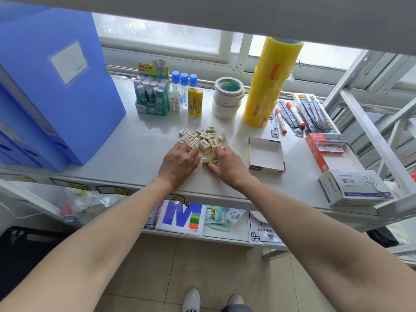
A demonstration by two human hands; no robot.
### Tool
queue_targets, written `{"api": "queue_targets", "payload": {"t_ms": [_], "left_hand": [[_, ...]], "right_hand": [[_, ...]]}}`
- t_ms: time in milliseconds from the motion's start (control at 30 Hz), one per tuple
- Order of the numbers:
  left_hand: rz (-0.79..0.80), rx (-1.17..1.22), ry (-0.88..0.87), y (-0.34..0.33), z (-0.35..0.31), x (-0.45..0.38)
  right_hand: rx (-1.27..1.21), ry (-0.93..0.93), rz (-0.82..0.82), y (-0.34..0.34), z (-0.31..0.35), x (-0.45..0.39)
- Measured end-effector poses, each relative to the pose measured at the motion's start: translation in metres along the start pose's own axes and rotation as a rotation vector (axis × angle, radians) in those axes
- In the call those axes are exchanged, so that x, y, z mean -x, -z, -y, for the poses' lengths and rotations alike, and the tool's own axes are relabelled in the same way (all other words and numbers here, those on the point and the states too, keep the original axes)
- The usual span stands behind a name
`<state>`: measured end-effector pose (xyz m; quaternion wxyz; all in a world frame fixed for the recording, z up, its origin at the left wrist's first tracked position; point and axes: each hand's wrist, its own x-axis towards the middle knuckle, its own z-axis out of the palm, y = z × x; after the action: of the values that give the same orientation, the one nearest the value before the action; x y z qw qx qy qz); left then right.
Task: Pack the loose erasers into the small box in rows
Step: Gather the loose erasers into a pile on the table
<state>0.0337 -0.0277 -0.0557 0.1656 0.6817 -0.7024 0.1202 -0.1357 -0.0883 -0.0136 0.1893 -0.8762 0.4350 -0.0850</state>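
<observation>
Erasers [202,138], small and pale yellow with printed labels, lie in a loose heap near the middle of the table [135,154], toward its front edge. The left hand [179,164] rests palm down at the heap's near left side, fingers curled over the nearest erasers; whether its grip is closed on any cannot be told. The right hand [228,166] sits at the heap's near right side, its fingers and thumb pinching a few erasers. The small box [265,155] stands open just beside the right hand, toward the table's right edge. Along the back edge stand glue sticks [152,95], masking tape rolls [227,97] and a tall stack of yellow tape [271,82].
</observation>
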Motion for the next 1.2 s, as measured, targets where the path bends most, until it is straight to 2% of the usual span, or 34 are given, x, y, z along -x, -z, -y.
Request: {"api": "queue_targets", "payload": {"t_ms": [100, 167, 567, 800, 967, 1200], "left_hand": [[0.096, -0.053, 0.105, 0.0, -0.003, -0.001], [0.122, -0.044, 0.094, 0.0, -0.003, 0.0], [0.022, 0.087, 0.061, 0.001, -0.008, -0.003], [-0.068, 0.247, 0.238, 0.005, -0.009, -0.013], [-0.076, 0.192, 0.135, 0.008, -0.009, -0.018], [-0.105, 0.198, 0.241, 0.007, -0.017, -0.014]], "right_hand": [[0.021, -0.009, -0.014, -0.001, 0.002, 0.001], [0.033, -0.018, -0.025, -0.001, 0.003, 0.001], [-0.006, -0.065, -0.124, -0.003, 0.01, 0.0], [-0.049, -0.102, -0.17, 0.0, 0.01, -0.002], [-0.093, -0.1, -0.207, 0.001, 0.012, -0.001], [-0.135, -0.114, -0.182, 0.0, 0.016, -0.005]]}}
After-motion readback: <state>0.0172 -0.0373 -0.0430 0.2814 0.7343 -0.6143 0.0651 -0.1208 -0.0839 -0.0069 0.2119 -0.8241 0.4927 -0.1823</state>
